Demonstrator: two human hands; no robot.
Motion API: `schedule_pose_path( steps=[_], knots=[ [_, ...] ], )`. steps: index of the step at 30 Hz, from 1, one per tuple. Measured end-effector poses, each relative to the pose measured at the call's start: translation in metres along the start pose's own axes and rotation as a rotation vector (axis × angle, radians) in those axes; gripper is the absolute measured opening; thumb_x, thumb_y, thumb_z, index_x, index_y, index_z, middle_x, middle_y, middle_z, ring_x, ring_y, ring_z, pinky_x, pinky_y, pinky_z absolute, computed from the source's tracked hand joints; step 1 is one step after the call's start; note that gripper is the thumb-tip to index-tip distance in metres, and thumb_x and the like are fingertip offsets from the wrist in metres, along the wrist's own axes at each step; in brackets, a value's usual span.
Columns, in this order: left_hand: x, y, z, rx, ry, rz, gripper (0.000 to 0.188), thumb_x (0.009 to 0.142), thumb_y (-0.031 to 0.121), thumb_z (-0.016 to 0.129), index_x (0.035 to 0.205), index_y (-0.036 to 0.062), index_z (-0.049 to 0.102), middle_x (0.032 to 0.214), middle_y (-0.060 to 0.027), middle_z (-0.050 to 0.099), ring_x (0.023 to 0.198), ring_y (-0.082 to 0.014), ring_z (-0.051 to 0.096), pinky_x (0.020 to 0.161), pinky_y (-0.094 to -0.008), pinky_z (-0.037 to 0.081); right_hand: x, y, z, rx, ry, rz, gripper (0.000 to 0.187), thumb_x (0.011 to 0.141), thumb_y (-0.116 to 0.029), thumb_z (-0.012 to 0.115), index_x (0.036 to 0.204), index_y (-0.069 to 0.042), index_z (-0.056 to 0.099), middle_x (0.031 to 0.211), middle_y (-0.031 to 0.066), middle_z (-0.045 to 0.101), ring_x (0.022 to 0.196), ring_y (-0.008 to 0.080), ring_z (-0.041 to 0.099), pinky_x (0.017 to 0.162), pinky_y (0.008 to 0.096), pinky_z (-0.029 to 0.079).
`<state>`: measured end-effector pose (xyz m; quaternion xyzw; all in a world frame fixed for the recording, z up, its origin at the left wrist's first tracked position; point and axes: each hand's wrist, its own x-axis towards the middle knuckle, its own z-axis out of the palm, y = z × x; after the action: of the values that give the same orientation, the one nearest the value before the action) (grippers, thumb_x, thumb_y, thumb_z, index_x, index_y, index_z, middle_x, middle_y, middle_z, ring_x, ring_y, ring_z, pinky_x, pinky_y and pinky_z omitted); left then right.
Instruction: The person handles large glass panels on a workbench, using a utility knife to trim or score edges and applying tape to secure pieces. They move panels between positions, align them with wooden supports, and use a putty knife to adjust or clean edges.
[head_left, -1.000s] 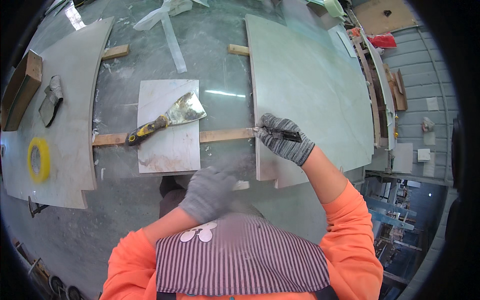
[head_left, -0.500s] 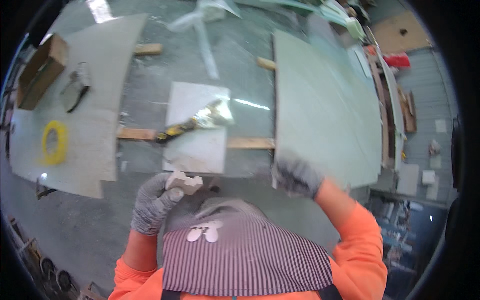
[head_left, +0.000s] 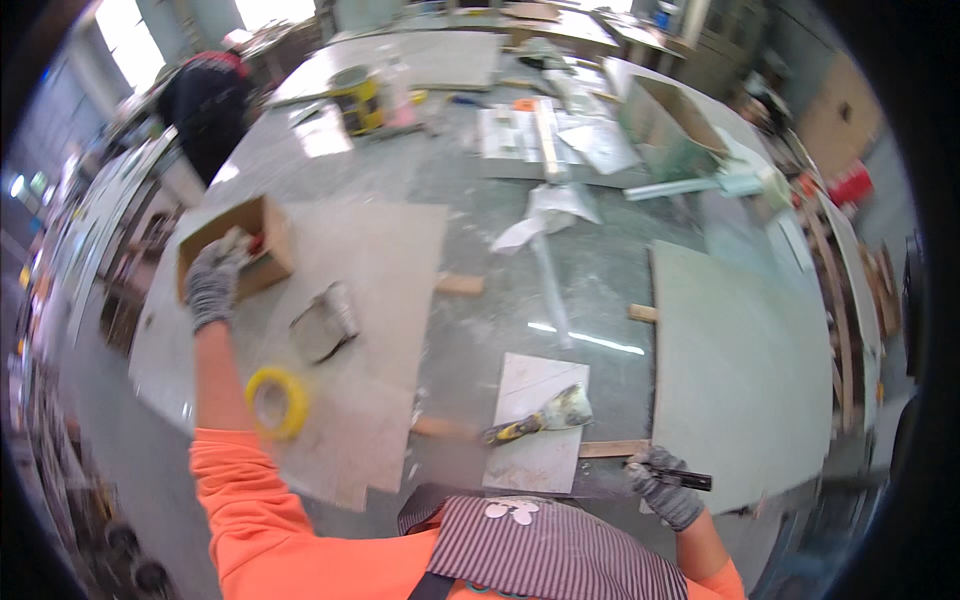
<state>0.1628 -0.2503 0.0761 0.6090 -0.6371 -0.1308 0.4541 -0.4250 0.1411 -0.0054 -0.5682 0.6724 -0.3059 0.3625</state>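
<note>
At the left, my left hand (head_left: 213,283), in a grey knit glove, reaches into the open cardboard box (head_left: 270,262). Its fingers are curled and blurred, with something pale at their tips that I cannot make out. Low at the right, my right hand (head_left: 672,492), also gloved, is closed round a black bar-shaped tool (head_left: 690,480) beside the pale right-hand panel (head_left: 740,370). Between my hands, a wide-bladed scraper (head_left: 540,415) with a yellow and black handle lies on a small white board (head_left: 510,468).
A roll of yellow tape (head_left: 277,403) and a clear-and-dark item (head_left: 327,322) lie on the left panel (head_left: 390,300). Farther back are a yellow can (head_left: 356,100), a bottle (head_left: 395,90), white strips (head_left: 510,135) and a larger box (head_left: 668,130). Another person (head_left: 207,105) bends over at the far left.
My left hand has gone from near my apron, where it held a pale notched block, to the cardboard box. The view has tilted up and left. The black tool now shows in my right hand.
</note>
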Motion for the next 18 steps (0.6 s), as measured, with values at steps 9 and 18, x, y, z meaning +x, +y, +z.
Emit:
schedule_pose_path(
  steps=[9, 18],
  knots=[
    [0.077, -0.066, 0.069, 0.648, -0.119, -0.38, 0.058, 0.087, 0.05, 0.062, 0.119, 0.0014, 0.06, 0.113, -0.0181, 0.066, 0.104, -0.0348, 0.063, 0.091, -0.0441, 0.047, -0.021, -0.031, 0.008, 0.405, 0.268, 0.434, 0.005, 0.092, -0.008, 0.06, 0.095, -0.005, 0.058, 0.084, 0.0014, 0.062, 0.072, 0.0077, 0.057, 0.067, 0.0231, 0.049],
    [0.041, -0.048, 0.103, 0.712, -0.317, -0.09, 0.044, 0.086, 0.021, 0.064, 0.126, 0.0059, 0.054, 0.115, -0.0212, 0.064, 0.108, -0.0381, 0.06, 0.091, -0.0452, 0.048, -0.021, -0.045, 0.008, 0.43, 0.411, 0.466, 0.009, 0.093, -0.012, 0.061, 0.094, -0.008, 0.053, 0.075, 0.0031, 0.062, 0.061, 0.008, 0.058, 0.055, 0.0229, 0.048]
  ],
)
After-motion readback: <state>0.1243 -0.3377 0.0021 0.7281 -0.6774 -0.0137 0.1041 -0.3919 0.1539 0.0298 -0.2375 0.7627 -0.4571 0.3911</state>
